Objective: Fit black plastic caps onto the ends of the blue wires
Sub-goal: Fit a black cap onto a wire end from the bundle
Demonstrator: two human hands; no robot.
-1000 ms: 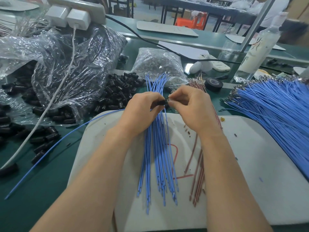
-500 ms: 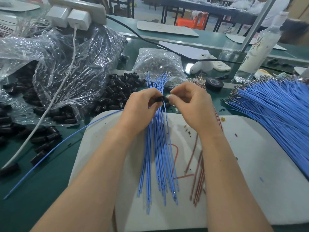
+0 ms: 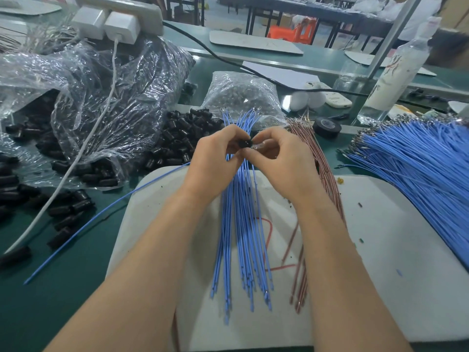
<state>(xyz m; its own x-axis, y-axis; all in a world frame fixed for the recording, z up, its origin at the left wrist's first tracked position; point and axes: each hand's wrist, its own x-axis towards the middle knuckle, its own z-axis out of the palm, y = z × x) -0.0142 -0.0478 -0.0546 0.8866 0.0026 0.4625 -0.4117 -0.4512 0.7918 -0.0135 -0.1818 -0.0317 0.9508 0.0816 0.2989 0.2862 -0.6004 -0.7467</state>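
Black cap [image 3: 245, 143], pinched in our left hand [image 3: 215, 161], meets a metal tip [image 3: 259, 146] our right hand [image 3: 281, 160] pinches, above the mat's [image 3: 380, 250] far edge.

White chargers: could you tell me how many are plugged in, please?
2, side by side on the power strip: left charger, and right charger trailing a white cable. Others may be off-frame.

Bare — left hand [image 3: 214, 162], right hand [image 3: 285, 161] (forearms [image 3: 157, 250] too).
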